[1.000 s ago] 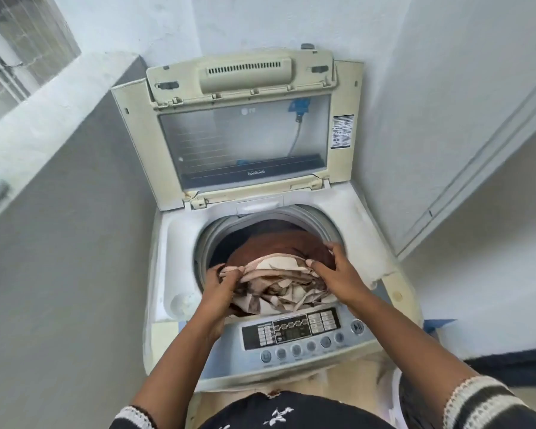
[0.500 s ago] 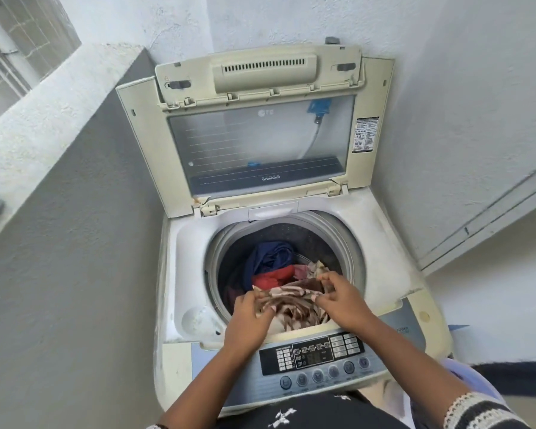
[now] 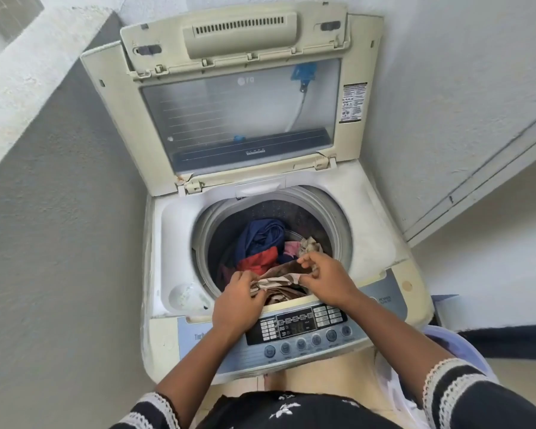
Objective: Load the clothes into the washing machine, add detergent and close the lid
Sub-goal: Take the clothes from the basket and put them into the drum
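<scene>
A cream top-loading washing machine (image 3: 381, 239) stands before me with its lid (image 3: 239, 119) raised upright against the wall. Inside the drum lie a dark blue garment (image 3: 262, 233) and a red one (image 3: 259, 261). A brown and beige patterned cloth (image 3: 283, 274) hangs over the drum's near rim. My left hand (image 3: 239, 300) grips its left end. My right hand (image 3: 325, 277) pinches its right end, fingers curled at the drum's front right. No detergent is visible.
The control panel (image 3: 300, 328) with round buttons runs along the front edge below my wrists. A lilac plastic basket (image 3: 458, 348) sits at the lower right. A grey wall and ledge (image 3: 53, 168) close in on the left, a white wall on the right.
The patterned cloth has dropped from a bundle above the drum opening to its near rim, uncovering the blue and red clothes. Both hands came lower and closer, and the view moved nearer.
</scene>
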A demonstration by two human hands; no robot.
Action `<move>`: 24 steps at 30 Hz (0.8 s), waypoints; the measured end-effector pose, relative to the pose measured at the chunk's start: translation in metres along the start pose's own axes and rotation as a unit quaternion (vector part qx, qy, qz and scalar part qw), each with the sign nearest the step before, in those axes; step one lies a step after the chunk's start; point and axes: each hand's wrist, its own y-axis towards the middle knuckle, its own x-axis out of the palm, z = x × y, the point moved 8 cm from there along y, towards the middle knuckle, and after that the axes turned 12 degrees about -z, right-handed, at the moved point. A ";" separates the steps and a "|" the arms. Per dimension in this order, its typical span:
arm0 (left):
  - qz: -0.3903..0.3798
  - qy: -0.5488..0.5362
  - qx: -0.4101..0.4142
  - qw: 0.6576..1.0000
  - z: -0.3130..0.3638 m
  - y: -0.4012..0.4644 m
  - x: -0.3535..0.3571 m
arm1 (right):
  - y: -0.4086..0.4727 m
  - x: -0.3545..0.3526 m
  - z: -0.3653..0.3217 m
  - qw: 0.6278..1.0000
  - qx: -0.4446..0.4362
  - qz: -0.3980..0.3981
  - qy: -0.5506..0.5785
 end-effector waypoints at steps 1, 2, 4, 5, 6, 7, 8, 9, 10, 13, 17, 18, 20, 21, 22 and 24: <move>0.002 -0.001 0.000 1.000 0.000 0.000 0.000 | -0.003 0.000 -0.001 1.000 -0.012 -0.009 0.015; 0.006 -0.004 -0.002 1.000 -0.002 0.001 -0.002 | -0.006 0.001 -0.004 0.999 -0.029 -0.015 0.032; 0.024 0.001 -0.003 1.000 -0.001 -0.002 -0.002 | -0.022 -0.003 -0.008 0.995 -0.082 -0.006 0.050; 0.034 0.007 -0.003 0.999 0.001 -0.004 -0.003 | -0.034 -0.007 -0.010 0.993 -0.111 0.012 0.048; 0.043 0.009 -0.005 0.999 0.002 -0.006 -0.005 | -0.050 -0.011 -0.010 0.989 -0.138 0.032 0.040; 0.054 0.007 -0.005 0.999 0.002 -0.007 -0.007 | -0.067 -0.011 -0.008 0.985 -0.162 0.050 0.021; 0.062 0.007 -0.001 0.998 0.005 -0.008 -0.008 | -0.088 -0.012 -0.002 0.981 -0.180 0.070 -0.005; 0.070 0.008 0.004 0.997 0.006 -0.010 -0.009 | -0.108 -0.012 0.007 0.977 -0.192 0.087 -0.036; 0.081 0.013 0.009 0.997 0.010 -0.011 -0.010 | -0.128 -0.012 0.021 0.973 -0.198 0.101 -0.065; 0.123 0.033 0.020 0.992 0.017 -0.018 -0.015 | -0.175 -0.012 0.075 0.965 -0.196 0.116 -0.132; 0.160 0.046 0.005 0.986 0.028 -0.028 -0.017 | -0.215 -0.025 0.136 0.966 -0.163 0.097 -0.174; 0.178 0.047 0.019 0.983 0.039 -0.031 -0.014 | -0.225 -0.034 0.151 0.968 -0.148 0.101 -0.178; 0.224 0.047 0.092 0.969 0.080 -0.039 -0.001 | -0.245 -0.051 0.179 0.970 -0.117 0.115 -0.177; 0.250 0.056 0.145 0.956 0.109 -0.046 0.012 | -0.254 -0.059 0.193 0.971 -0.104 0.125 -0.175; 0.269 0.070 0.198 0.940 0.141 -0.055 0.028 | -0.261 -0.066 0.206 0.972 -0.094 0.133 -0.172; 0.260 0.098 0.297 0.914 0.209 -0.071 0.079 | -0.279 -0.079 0.235 0.971 -0.070 0.145 -0.174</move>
